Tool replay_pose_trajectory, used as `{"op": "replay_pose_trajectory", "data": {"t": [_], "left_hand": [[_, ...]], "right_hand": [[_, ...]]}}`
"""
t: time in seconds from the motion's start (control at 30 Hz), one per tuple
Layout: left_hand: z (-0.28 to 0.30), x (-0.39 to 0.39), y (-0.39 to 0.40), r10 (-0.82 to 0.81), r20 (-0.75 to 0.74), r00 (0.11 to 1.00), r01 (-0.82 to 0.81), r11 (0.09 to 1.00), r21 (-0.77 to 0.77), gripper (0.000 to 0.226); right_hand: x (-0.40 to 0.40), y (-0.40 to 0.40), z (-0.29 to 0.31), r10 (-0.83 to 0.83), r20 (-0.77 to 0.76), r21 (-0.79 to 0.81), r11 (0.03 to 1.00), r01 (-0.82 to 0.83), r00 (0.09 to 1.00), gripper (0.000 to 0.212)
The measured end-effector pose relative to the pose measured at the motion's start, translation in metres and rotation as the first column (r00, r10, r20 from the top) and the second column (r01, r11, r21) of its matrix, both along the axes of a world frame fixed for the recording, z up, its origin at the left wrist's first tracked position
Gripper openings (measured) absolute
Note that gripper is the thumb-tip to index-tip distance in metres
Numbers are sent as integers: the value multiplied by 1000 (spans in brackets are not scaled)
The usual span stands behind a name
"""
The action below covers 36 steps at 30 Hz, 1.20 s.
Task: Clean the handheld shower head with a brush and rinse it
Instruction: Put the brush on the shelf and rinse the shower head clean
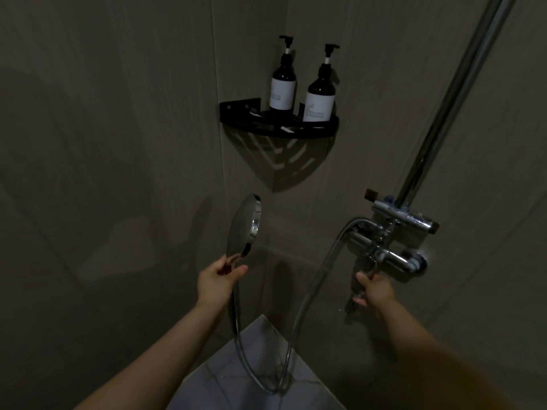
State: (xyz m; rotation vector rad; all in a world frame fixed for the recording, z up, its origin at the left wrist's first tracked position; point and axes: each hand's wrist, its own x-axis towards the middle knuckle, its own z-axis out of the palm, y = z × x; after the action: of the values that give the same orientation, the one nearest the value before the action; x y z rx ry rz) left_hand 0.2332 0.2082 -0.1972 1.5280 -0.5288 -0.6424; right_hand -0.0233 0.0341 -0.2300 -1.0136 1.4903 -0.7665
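Note:
My left hand (219,279) grips the handle of the chrome handheld shower head (245,224) and holds it upright, its round face turned toward the corner wall. A metal hose (299,309) loops from the handle down near the floor and back up to the chrome mixer tap (387,250) on the right wall. My right hand (374,290) grips the tap's lever just below the mixer body. I see no brush and no water stream in this dim frame.
A black corner shelf (236,119) carries two dark pump bottles (282,84) (321,93) above the shower head. A chrome riser pipe (453,96) climbs from the mixer to the upper right. Light floor tiles (251,377) show below between my forearms.

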Motion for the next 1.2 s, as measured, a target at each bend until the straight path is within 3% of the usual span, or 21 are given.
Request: {"op": "replay_pose_trajectory", "data": {"t": [0.2, 0.47, 0.57, 0.73, 0.8, 0.87, 1.03, 1.13, 1.2], "left_hand": [[3, 5, 2, 19, -7, 1000, -19, 1000, 25, 51], [3, 9, 5, 33, -6, 999, -33, 999, 19, 45], [1, 9, 4, 25, 4, 1000, -25, 999, 27, 44], [1, 5, 3, 11, -7, 1000, -11, 1000, 9, 38], [0, 6, 2, 18, -24, 1000, -18, 1000, 5, 40], [1, 7, 1, 12, -16, 1000, -12, 1000, 10, 41], [6, 6, -2, 0, 15, 1000, 1, 1000, -22, 40], [9, 7, 0, 11, 30, 999, -10, 1000, -18, 42], [13, 7, 2, 7, 35, 999, -6, 1000, -16, 38]], "right_hand": [[0, 1, -1, -2, -12, -15, 1000, 2, 1000, 24], [0, 4, 1, -7, 36, -16, 1000, 8, 999, 28], [-1, 4, 1, 1, 54, 4, 1000, -2, 999, 9], [-9, 0, -6, 61, -205, -98, 992, -82, 977, 7], [-12, -3, -8, 60, -368, -165, 978, -129, 928, 2], [-14, -6, -9, 60, -494, -181, 969, -170, 867, 12], [-7, 2, -4, 38, -604, -186, 965, -187, 796, 29], [0, 12, -6, 52, -543, -46, 995, -92, 838, 32], [3, 20, -6, 296, -481, 237, 950, -203, 825, 39]]}}
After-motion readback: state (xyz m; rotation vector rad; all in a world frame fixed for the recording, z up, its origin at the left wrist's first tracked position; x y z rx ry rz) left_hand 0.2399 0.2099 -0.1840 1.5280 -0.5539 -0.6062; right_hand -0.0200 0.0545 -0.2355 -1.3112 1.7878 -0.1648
